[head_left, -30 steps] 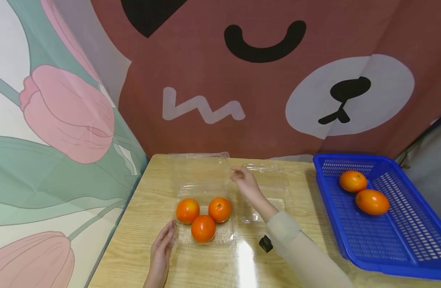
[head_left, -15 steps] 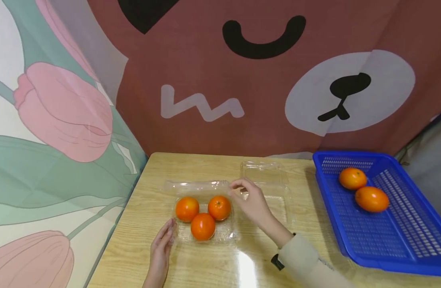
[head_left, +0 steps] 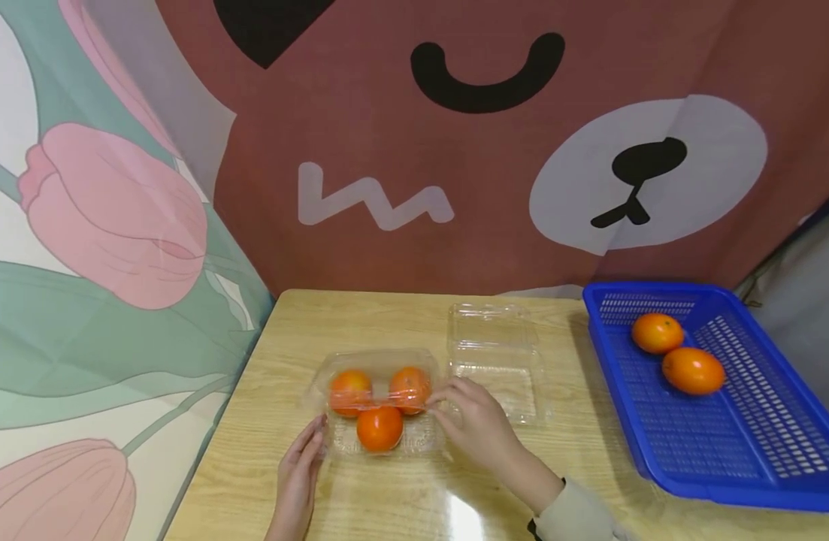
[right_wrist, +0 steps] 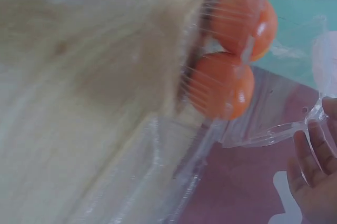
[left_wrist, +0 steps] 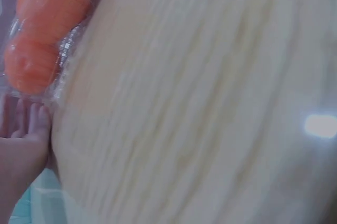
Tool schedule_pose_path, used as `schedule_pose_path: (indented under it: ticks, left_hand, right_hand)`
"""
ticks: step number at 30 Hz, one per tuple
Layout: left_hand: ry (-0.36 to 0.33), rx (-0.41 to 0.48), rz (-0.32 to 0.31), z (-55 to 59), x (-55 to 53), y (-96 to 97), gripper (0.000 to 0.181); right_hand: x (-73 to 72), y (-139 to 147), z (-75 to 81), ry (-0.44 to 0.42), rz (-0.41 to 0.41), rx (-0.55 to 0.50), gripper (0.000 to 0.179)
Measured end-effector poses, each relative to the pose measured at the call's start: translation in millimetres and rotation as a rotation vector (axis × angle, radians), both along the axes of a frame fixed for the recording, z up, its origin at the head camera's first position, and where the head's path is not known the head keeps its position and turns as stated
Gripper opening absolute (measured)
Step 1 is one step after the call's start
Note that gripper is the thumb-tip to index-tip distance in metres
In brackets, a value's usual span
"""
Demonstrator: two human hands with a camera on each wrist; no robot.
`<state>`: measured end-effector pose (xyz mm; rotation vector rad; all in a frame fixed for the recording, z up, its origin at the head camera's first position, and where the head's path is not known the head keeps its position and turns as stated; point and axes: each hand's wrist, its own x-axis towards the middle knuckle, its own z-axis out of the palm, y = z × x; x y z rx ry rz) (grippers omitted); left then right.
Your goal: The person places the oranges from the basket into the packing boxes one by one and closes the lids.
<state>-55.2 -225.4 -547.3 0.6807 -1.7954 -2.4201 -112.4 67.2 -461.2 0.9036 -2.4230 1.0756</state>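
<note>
A hinged clear plastic fruit box point(head_left: 414, 442) holds three oranges, the front one point(head_left: 379, 429) uncovered and the back two seen through the lid point(head_left: 380, 362). My right hand point(head_left: 478, 424) pinches the right corner of that lid, which stands tilted partway down over the fruit. In the right wrist view, the lid corner lies between thumb and fingers of the right hand point(right_wrist: 316, 174). My left hand point(head_left: 298, 473) rests against the box's left side with its fingers fairly straight. The left wrist view shows the left hand point(left_wrist: 26, 148) at the box's edge, beside the oranges point(left_wrist: 31, 63).
A second clear box point(head_left: 495, 379) lies open behind my right hand. At the right stands a blue plastic basket point(head_left: 718, 458) with two oranges point(head_left: 693, 370) in it. Printed cloth point(head_left: 387, 263) hangs behind and left of the wooden table point(head_left: 360, 511).
My right hand has taken hold of the lid behind the oranges and swung it up and forward, toward me, over the back two. The left hand has stayed at the box's side.
</note>
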Motion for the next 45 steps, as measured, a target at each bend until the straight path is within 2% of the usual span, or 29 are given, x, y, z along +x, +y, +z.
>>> schedule_pose_path:
  ticks: [4, 7, 11, 16, 20, 25, 27, 29, 35, 37, 40, 45]
  left_hand:
    - [-0.044, -0.020, -0.003, 2.8, 3.6, -4.3, 0.061]
    - [-0.051, 0.000, -0.007, 7.7, 8.7, -10.7, 0.049]
    - [-0.011, 0.031, -0.040, 15.4, 15.9, -19.6, 0.034]
    - [0.002, 0.015, -0.106, 24.1, 21.9, -24.3, 0.031]
    - [-0.043, -0.052, -0.126, 29.2, 22.1, -21.7, 0.034]
    - [-0.186, -0.251, -0.153, 31.1, 15.1, -14.8, 0.056]
    - [-0.219, -0.302, -0.168, 30.9, 13.1, -12.8, 0.059]
    - [-0.235, -0.316, -0.172, 30.6, 12.1, -11.4, 0.056]
    - [-0.238, -0.274, -0.155, 31.9, 11.7, -10.2, 0.046]
    - [-0.235, -0.267, -0.160, 32.7, 11.9, -10.2, 0.043]
    - [-0.224, -0.251, -0.168, 33.5, 12.6, -9.7, 0.036]
    - [-0.206, -0.198, -0.178, 33.7, 13.8, -7.9, 0.024]
  right_hand:
    - [5.3, 3.1, -16.6, 0.110, -0.006, 0.048, 0.020]
    - [10.2, 3.5, -27.5, 0.165, -0.014, 0.078, 0.022]
    - [17.8, 3.2, -35.6, 0.175, -0.017, 0.116, 0.020]
    - [23.8, 3.3, -43.0, 0.165, -0.019, 0.157, 0.018]
    - [26.4, 3.9, -49.3, 0.167, -0.028, 0.192, 0.018]
    - [30.3, 4.5, -51.5, 0.124, -0.038, 0.198, 0.019]
    - [32.5, 4.1, -49.6, 0.066, -0.058, 0.187, 0.017]
    - [34.9, 3.8, -46.6, -0.030, -0.093, 0.170, 0.014]
    - [36.9, 5.3, -37.5, -0.401, -0.202, 0.047, 0.007]
    - [36.5, 7.1, -37.1, -0.501, -0.194, 0.013, 0.014]
    - [36.9, 9.1, -38.2, -0.667, -0.137, -0.053, 0.028]
    - [35.8, 6.9, -43.0, -0.956, -0.022, -0.259, 0.037]
